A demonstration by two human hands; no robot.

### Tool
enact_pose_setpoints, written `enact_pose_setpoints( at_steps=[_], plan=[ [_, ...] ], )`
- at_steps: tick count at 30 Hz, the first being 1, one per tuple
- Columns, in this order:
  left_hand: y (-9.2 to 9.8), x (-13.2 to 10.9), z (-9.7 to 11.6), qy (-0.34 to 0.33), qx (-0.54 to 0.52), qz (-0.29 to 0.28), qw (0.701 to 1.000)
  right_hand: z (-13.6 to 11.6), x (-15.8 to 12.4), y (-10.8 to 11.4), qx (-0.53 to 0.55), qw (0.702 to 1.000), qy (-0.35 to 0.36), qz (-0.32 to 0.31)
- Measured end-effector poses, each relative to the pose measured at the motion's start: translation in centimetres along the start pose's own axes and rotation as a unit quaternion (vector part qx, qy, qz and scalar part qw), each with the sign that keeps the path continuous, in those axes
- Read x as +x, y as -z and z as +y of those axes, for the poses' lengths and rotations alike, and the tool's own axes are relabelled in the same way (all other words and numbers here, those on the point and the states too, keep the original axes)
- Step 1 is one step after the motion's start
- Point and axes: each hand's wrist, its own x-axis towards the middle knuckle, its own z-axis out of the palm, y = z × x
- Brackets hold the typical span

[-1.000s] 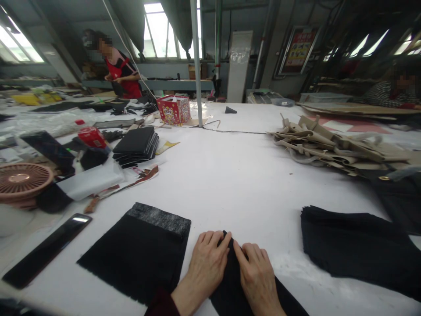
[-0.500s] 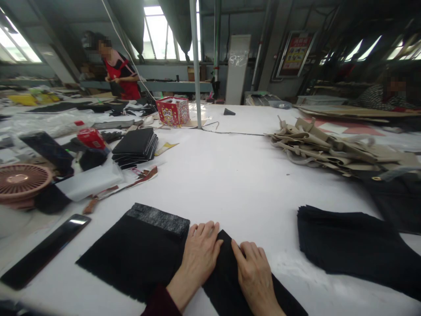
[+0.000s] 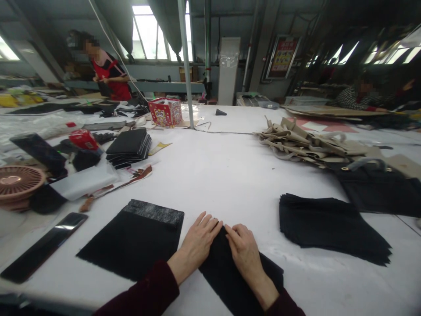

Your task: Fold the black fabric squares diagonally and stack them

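Slanting lengthwise from near right, the black cloth (image 3: pixel 219 268) points away and left.

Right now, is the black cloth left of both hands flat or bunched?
Flat: the black cloth beside the left hand lies smooth, visible corners down on the white table.

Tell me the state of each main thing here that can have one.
Left hand: fingers extended, resting on black fabric piece.
Right hand: fingers bent, touching that piece.
That black fabric piece: partly covered.
Black four-sided fabric with grey strip: lying flat.
Black fabric stack: layered, edges uneven.
Red patterned box: top open.
Round pink plastic fan: cannot tell whether running.
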Motion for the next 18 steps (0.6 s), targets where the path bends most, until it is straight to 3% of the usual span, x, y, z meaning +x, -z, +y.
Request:
enact_pose_setpoints(
  at_steps=[12,18],
  plan=[
    [0.7,0.4,0.8,-0.031,0.012,-0.03,0.999,0.2,-1.6,1.2,-0.012,1.0,0.0,0.007],
    [0.6,0.4,1.0,-0.05,0.01,-0.017,0.999,0.1,-2.1,2.1,-0.027,1.0,-0.009,0.001]
  ],
)
